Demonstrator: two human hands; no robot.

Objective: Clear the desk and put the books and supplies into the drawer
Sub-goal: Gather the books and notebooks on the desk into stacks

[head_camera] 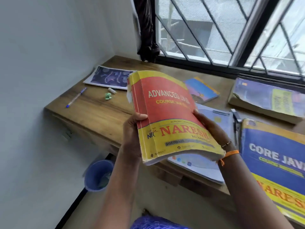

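The desk point(102, 111) is brown wood with a visible grain and a dull, matt finish; the red and yellow book point(171, 113) is paper, its cover faintly glossy but scuffed, its page edges rough and frayed at the lower corner; the blue book point(272, 161) beside it has a worn paper cover with ragged edges. The pen point(76, 97) looks like clear and blue plastic; the bin point(97, 175) on the floor is smooth blue plastic; the window grille point(194, 33) is dark painted metal; the wall point(49, 47) is smooth and matt.
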